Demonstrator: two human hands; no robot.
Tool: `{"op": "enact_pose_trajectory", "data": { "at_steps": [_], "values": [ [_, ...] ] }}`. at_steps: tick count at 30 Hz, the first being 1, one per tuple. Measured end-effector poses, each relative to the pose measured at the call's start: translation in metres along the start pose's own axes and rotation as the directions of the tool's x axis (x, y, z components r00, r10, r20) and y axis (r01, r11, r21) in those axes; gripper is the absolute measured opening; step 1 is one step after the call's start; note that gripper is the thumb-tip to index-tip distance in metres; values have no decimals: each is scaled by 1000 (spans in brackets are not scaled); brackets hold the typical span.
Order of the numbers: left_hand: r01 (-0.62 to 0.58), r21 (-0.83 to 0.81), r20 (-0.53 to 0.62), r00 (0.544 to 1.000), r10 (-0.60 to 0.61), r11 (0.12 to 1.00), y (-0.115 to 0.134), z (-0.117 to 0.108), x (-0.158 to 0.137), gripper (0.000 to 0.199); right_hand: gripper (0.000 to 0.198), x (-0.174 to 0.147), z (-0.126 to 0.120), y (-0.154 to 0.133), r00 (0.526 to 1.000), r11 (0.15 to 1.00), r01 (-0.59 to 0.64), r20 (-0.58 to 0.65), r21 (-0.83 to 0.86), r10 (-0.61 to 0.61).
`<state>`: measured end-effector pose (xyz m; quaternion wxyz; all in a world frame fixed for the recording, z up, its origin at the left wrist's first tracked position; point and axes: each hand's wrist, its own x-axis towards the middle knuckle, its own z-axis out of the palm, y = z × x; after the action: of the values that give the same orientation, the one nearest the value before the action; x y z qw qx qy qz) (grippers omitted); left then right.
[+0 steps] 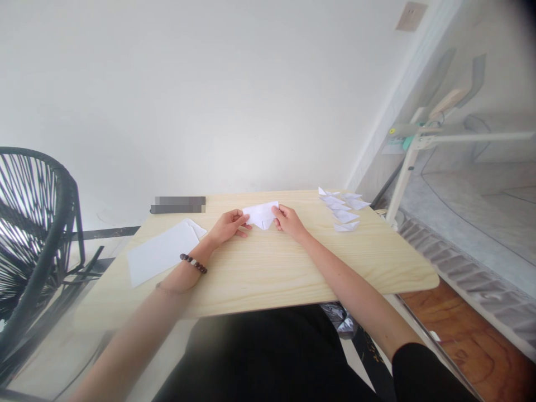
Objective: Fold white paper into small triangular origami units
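1. The folded white paper (pixel 260 213) is at the centre of the frame, over the far half of the table (pixel 268 268); whether its lower point touches the wood cannot be told.
2. The left grip (pixel 228 226) pinches the paper's left end, thumb on the near face and fingers spread behind and below. The right grip (pixel 290 220) holds the upper right end, thumb in front, fingers curled behind.
3. The step in hand looks like shaping a fold. Even, light pressure from both thumbs should suit it, since thin paper probably creases wherever it is squeezed hard.
4. The top edge rises slightly toward the right of the frame; levelling it would make it easier to judge whether the two sides match.
5. A short dark line runs into the point at the bottom middle. It seems the natural centre mark, so work both sides evenly about it.
6. If a crease needs sharpening, the bare wood in the lower centre of the frame gives firm backing.
7. The boat-shaped paper pieces (pixel 345 216) at the right of the frame lie apart from the right grip; a wide elbow swing could disturb them.
8. The white sheets (pixel 161 251) at the left lie near the left forearm (pixel 178 277), so lift it rather than drag it.
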<state>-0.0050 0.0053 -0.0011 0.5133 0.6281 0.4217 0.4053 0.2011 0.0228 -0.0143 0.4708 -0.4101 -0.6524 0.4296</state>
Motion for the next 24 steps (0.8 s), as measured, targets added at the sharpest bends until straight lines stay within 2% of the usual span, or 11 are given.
{"op": "enact_pose_trajectory", "data": {
  "at_steps": [3, 7, 11, 18, 24],
  "values": [
    [-33, 31, -45, 998, 34, 999, 0, 0, 1, 32, 34, 1, 1, 0, 1000, 1000, 19, 2, -2, -19],
    [-110, 147, -156, 979, 133, 983, -1, -5, 2, 31, 31, 0, 1, -2, 999, 1000, -24, 32, 8, 24],
    [-107, 241, -246, 955, 167, 965, -3, -8, 3, 32, 32, -1, 0, -4, 999, 1000, 1, 54, -30, 1],
    [-98, 321, -218, 960, 174, 942, -7, -9, 5, 31, 29, 0, 1, 0, 999, 999, -44, -11, -14, 43],
    [-100, 392, -213, 957, 196, 914, -10, -11, 5, 28, 23, 0, 3, 0, 1000, 999, 17, -9, -44, -18]
  ]
}}
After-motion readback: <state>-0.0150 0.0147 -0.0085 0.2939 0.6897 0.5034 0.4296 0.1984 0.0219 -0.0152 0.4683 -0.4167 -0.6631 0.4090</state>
